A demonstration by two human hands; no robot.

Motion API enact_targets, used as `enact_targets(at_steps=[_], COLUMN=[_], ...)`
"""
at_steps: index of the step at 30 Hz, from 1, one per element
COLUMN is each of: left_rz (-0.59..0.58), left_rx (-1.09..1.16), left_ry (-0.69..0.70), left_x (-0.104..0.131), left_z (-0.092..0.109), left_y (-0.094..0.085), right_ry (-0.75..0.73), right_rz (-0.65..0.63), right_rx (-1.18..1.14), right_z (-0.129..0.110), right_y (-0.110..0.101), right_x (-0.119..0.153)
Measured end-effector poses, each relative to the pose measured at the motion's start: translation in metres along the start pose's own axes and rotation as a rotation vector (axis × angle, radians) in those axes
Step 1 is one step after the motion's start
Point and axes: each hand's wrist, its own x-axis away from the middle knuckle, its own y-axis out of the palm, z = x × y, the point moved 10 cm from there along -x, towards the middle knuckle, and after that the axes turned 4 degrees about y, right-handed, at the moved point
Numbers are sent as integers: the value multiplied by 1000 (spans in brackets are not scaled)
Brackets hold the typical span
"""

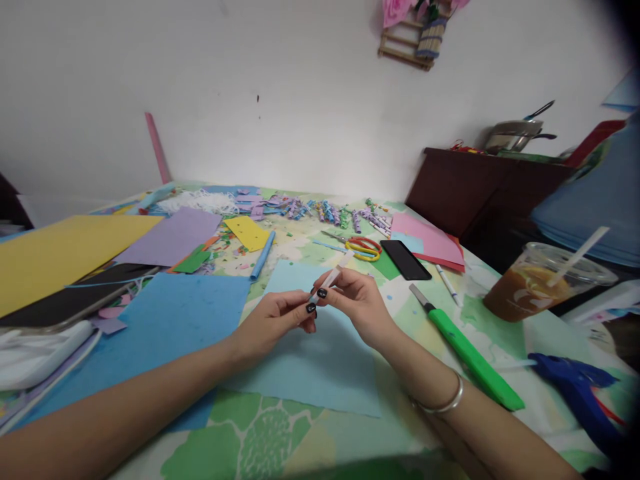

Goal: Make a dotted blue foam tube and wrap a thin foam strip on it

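Observation:
My right hand [357,303] pinches a slim whitish stick [340,268] between thumb and fingers, its upper end pointing up and away to the right. I cannot make out whether the stick is a paper tube or a pen. My left hand [280,317] is closed at the stick's lower end, thumb and fingertips together, touching the right fingertips. Those fingers hide the lower end. Beneath both hands lies a light blue paper sheet [320,373]. Left of it is a darker blue sheet [175,333], with a rolled blue paper tube [263,256] behind.
At the right lie a green-handled knife [470,353], a blue glue gun [575,380], a cup of brown drink [530,283] and a phone [405,260]. Scissors [360,247] lie farther back. Curled paper pieces [325,212] line the back; yellow paper [65,253] is at left.

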Motion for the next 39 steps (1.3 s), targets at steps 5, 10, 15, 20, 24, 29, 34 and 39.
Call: enact_targets(at_steps=[5,10,15,20,24,29,34,39], left_rz=[113,194,175,141,89,26,32,144], left_rx=[-53,-24,-286,-544,-527,-281,-99,-104], left_ry=[6,-19,103,234,232,98,-26,-47], left_x=[4,8,11,13,12,11,9,9], left_z=[5,0,13,28,27,17,5,0], left_y=[-11,-17,-14,-6,0,3,2,-11], right_ry=[-10,-10,-4,32,67,56,46,3], right_rz=[28,56,40,38,42,22,-11,-23], right_rx=[52,111,172,181,155,89,-17,-40], right_z=[2,2,3,9,14,10,4,-1], right_y=[-3,-2,1,2,2,3,3,1], right_x=[-1,0,0,1,1,1,2,3])
